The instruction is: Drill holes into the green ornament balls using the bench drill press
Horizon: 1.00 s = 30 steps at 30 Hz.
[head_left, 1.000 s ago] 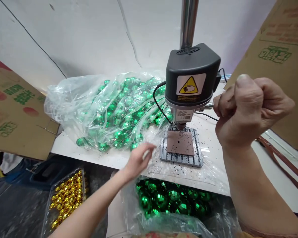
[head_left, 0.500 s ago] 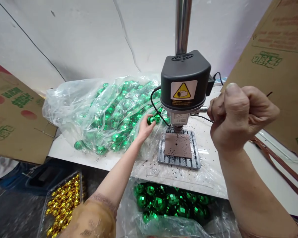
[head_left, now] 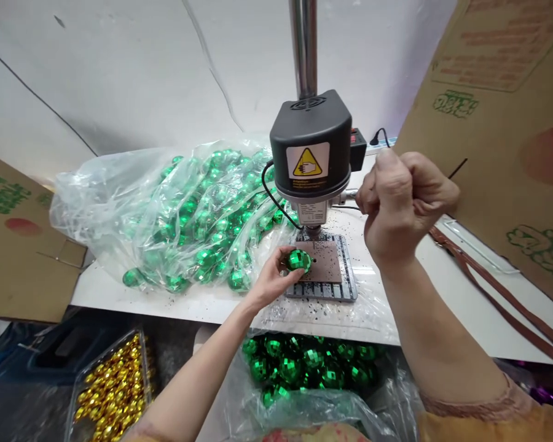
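Observation:
A shiny green mirror-ball ornament (head_left: 299, 260) is pinched between the thumb and fingers of my left hand (head_left: 276, 273). It is over the left part of the brown pad (head_left: 327, 261), which has a small dark hole and lies on the slotted metal base (head_left: 322, 290) of a small drill press (head_left: 311, 144). My right hand (head_left: 405, 205) is raised in a fist at the machine's right side, closed around its feed lever (head_left: 458, 167). A thin dark end of the lever shows beyond the hand; most of it is hidden by the fingers.
A clear plastic bag (head_left: 90, 199) of green balls lies left of the press. More green balls (head_left: 313, 362) sit in plastic below the table edge, near a tray of gold balls (head_left: 113, 387). Cardboard boxes (head_left: 498, 147) flank the table; a brown strap (head_left: 498, 288) lies right.
My left hand has brought a green ball from the bag's opening to the pad under the drill. My right hand keeps its grip at the lever. The view has shifted slightly.

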Each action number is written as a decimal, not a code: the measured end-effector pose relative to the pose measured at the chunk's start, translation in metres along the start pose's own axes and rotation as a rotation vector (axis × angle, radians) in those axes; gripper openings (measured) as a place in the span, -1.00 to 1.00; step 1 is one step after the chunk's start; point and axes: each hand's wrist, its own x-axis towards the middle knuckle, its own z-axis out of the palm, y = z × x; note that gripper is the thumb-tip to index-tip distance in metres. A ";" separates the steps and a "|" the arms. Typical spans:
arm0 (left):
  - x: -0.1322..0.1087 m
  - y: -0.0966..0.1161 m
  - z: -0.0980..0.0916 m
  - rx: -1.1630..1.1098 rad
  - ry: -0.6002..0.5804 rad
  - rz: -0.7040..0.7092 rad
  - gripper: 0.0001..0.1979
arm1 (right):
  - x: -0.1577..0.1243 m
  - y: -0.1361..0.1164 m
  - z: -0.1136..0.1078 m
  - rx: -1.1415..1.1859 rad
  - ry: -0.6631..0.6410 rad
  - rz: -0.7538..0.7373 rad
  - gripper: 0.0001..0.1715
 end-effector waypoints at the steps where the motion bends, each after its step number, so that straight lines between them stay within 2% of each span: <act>1: 0.004 -0.004 0.001 0.090 -0.001 0.019 -0.47 | 0.000 0.000 0.000 0.009 -0.001 0.011 -0.45; 5: 0.016 -0.011 0.005 0.335 0.004 0.126 -0.47 | 0.000 -0.004 -0.001 0.051 -0.010 0.046 -0.44; 17: 0.033 -0.015 0.022 0.550 0.057 0.244 -0.55 | 0.002 -0.011 0.001 0.034 -0.018 0.011 -0.46; 21: 0.033 -0.025 0.029 0.472 0.119 0.246 -0.55 | 0.001 -0.010 0.001 0.052 -0.015 0.032 -0.45; 25: 0.027 -0.030 0.037 0.318 0.139 0.205 -0.52 | 0.007 -0.006 0.004 0.058 -0.015 0.070 -0.45; 30: 0.025 -0.030 0.046 0.258 0.123 0.175 -0.49 | 0.016 -0.005 0.008 0.046 -0.027 0.142 -0.40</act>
